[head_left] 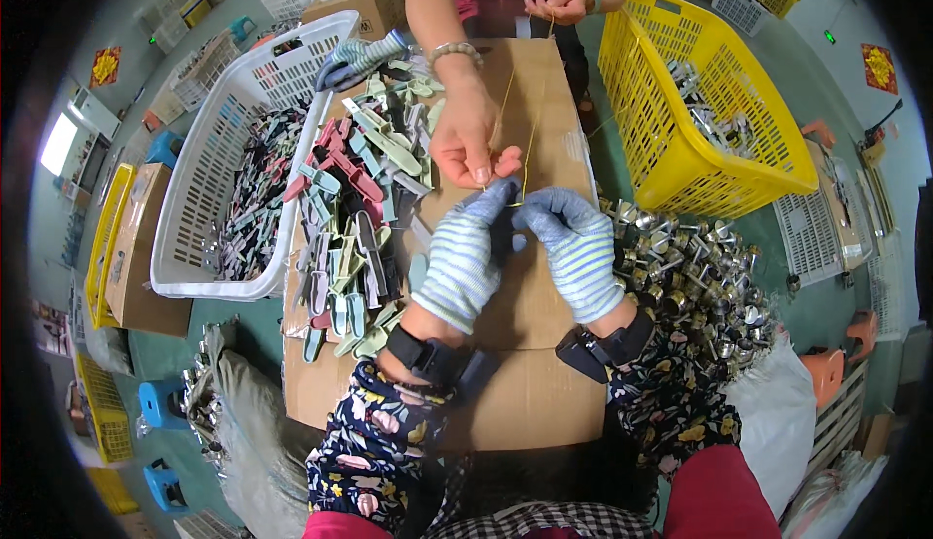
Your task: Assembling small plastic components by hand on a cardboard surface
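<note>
Green floor (pixel 148 352) is seen in the head view around a work surface topped with brown cardboard (pixel 530 393). Over its far half, yellow string (pixel 530 150) is stretched between two people. Its lower end is pinched between the thumb and finger of the gloved right hand (pixel 573 257). The gloved left hand (pixel 462 257) is held just beside it, its fingers drawn narrow against the fingertips of a co-worker's bare hand (pixel 465 136); whether string is gripped there cannot be told. Higher up, the string is led to the co-worker's other hand (pixel 566 4), which is half curled.

Along the left side of the cardboard, coloured clips (pixel 355 208) are heaped, with a striped glove (pixel 364 58) laid at their far end. More clips are held in a white basket (pixel 180 238) farther left. On the right, shiny metal pieces (pixel 690 277) are piled near the right wrist, and a yellow basket (pixel 637 87) is placed beyond them.
</note>
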The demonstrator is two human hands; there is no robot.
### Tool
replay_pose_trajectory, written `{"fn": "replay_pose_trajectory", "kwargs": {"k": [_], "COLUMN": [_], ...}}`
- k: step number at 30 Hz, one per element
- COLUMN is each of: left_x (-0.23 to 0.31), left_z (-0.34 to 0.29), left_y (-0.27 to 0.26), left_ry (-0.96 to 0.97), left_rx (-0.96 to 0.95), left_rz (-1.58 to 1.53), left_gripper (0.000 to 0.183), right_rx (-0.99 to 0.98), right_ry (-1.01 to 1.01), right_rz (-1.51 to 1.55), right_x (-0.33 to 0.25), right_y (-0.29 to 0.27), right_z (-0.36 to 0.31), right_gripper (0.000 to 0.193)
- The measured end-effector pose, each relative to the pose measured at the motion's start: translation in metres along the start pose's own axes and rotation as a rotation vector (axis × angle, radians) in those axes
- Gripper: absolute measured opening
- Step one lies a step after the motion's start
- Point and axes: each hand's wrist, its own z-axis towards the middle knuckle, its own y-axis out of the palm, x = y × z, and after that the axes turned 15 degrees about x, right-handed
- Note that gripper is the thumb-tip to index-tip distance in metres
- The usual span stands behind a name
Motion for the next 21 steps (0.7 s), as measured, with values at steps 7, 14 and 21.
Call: {"fn": "replay_pose_trajectory", "kwargs": {"k": [7, 14, 21], "left_x": [0.001, -0.009, -0.011], "left_z": [-0.006, -0.020, -0.011], "left_y": [-0.006, 0.006, 0.015], "left_ry": [-0.050, -0.075, -0.107], "left_rx": [-0.107, 0.033, -0.180], "left_rz": [0.013, -0.006, 0.142], "left_gripper": [0.023, 0.024, 0.026], "right_rx": [0.011, 0.012, 0.109], "right_ry": [0.287, 0.279, -0.116], "right_rz": [0.213, 0.150, -0.104], "right_x": [-0.004, -0.004, -0.006], "right_y": [-0.010, -0.012, -0.014], "right_z": [-0.002, -0.007, -0.014], "right_gripper": [0.011, 0.012, 0.012]}}
